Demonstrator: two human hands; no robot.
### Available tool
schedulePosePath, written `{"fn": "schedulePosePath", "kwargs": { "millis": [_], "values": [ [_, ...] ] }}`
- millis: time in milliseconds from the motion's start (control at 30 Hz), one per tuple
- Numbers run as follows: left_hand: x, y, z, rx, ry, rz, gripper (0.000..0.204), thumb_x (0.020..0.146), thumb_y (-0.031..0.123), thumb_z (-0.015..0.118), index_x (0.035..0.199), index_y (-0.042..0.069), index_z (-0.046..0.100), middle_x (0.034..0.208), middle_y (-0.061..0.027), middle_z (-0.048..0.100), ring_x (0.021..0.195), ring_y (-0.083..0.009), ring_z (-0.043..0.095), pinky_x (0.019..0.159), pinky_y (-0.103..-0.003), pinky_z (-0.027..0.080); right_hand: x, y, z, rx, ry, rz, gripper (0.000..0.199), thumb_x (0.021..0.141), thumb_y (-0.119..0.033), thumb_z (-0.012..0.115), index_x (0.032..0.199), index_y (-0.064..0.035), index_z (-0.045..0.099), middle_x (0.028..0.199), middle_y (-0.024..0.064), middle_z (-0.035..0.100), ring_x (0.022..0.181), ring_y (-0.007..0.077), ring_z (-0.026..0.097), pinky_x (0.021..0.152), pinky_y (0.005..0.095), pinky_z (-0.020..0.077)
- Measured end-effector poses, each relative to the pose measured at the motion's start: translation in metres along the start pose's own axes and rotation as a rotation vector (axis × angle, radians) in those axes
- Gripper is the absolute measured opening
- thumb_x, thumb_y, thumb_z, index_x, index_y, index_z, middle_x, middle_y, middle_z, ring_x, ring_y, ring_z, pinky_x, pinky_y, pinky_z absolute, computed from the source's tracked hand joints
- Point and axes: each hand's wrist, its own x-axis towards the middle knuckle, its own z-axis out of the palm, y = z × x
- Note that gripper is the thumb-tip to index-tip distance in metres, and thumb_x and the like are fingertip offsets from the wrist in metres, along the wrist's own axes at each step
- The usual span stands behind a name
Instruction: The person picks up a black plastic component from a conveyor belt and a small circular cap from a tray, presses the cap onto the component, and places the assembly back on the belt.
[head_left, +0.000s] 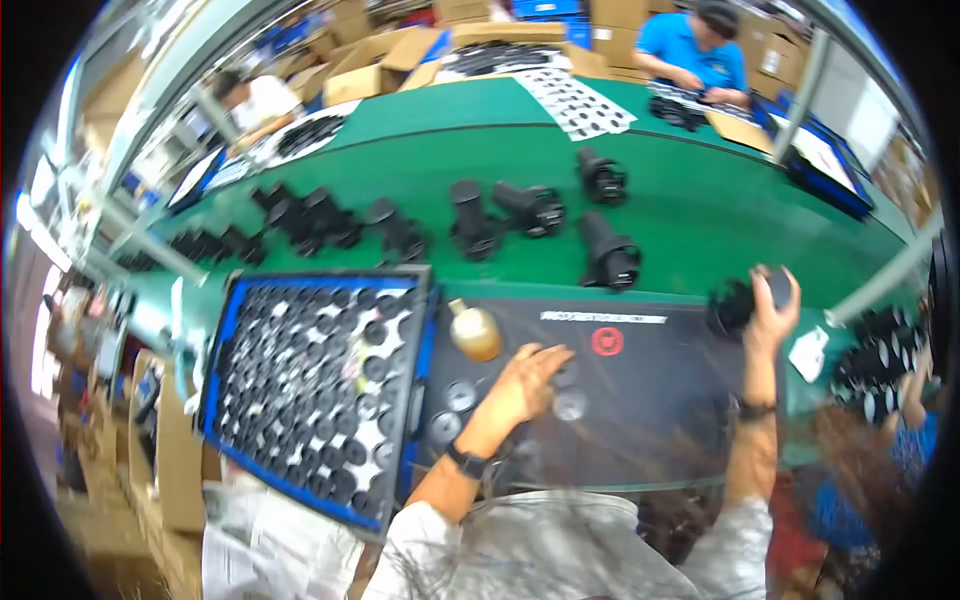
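Note:
My right hand [772,305] is stretched out to the far right edge of the dark work mat [650,400] and grips a black lens-like part [738,300] at the edge of the green belt. My left hand [525,380] rests fingers-down on the mat, over small round glass discs [568,400]. More round discs [452,400] lie just left of it. A small bottle of amber liquid [474,330] stands beyond the left hand.
A blue-rimmed tray [318,390] full of several small black round caps sits at my left. The green conveyor belt [700,210] carries several black lens-like parts [610,255]. Other people work at the far side, with cardboard boxes [380,65] behind. Another person's arm is at the right.

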Motion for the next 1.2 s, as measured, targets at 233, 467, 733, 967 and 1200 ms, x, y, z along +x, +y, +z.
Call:
{"fn": "schedulePosePath", "kwargs": {
  "millis": [233, 467, 733, 967, 1200],
  "values": [
    [0.016, 0.008, -0.003, -0.037, -0.044, -0.081, 0.064, 0.064, 0.002, 0.073, 0.125, 0.005, 0.052, 0.120, -0.0156, 0.054, 0.111, -0.0337, 0.049, 0.098, -0.038, 0.041, 0.122, 0.121, 0.029, -0.245, 0.067, 0.032, 0.049, 0.072, -0.026, 0.082, 0.105, 0.0006, 0.058, 0.096, 0.0061, 0.061, 0.087, 0.0134, 0.057, 0.080, 0.0288, 0.0472],
    [-0.004, 0.031, -0.031, -0.229, 0.234, -0.238, 0.065, 0.063, -0.003, 0.074, 0.123, 0.003, 0.052, 0.113, -0.0134, 0.049, 0.107, -0.0260, 0.053, 0.089, -0.033, 0.047, 0.121, 0.069, 0.042, -0.786, 0.240, -0.509, 0.051, 0.072, -0.027, 0.079, 0.109, 0.0021, 0.057, 0.108, 0.0166, 0.058, 0.098, 0.0261, 0.058, 0.085, 0.0364, 0.0468],
    [-0.031, 0.064, -0.013, -0.703, 0.360, -0.182, 0.062, 0.064, -0.010, 0.073, 0.122, -0.003, 0.052, 0.120, -0.0103, 0.044, 0.104, -0.0177, 0.054, 0.077, -0.026, 0.051, 0.006, 0.067, 0.202, -1.055, -1.056, 0.275, 0.084, 0.058, -0.044, 0.078, 0.119, 0.0048, 0.047, 0.106, 0.0238, 0.061, 0.098, 0.0354, 0.061, 0.084, 0.0398, 0.0491],
    [-0.054, 0.077, -0.015, -0.738, 0.369, -0.243, 0.068, 0.063, -0.010, 0.072, 0.126, -0.004, 0.049, 0.125, -0.0112, 0.042, 0.103, -0.0160, 0.055, 0.076, -0.024, 0.050, 0.035, 0.040, 0.118, -0.566, -0.799, 0.130, 0.071, 0.056, -0.019, 0.074, 0.118, 0.0038, 0.046, 0.102, 0.0173, 0.059, 0.096, 0.0304, 0.061, 0.083, 0.0386, 0.0500],
    [-0.053, 0.086, -0.016, -0.663, 0.307, -0.194, 0.068, 0.064, -0.008, 0.074, 0.128, -0.003, 0.048, 0.126, -0.0140, 0.047, 0.101, -0.0133, 0.056, 0.063, -0.021, 0.046, -0.032, -0.095, 0.057, 0.572, -0.446, 0.311, 0.064, 0.067, -0.011, 0.066, 0.126, -0.0053, 0.041, 0.107, 0.0159, 0.057, 0.101, 0.0328, 0.059, 0.088, 0.0422, 0.0498]
  ]
}}
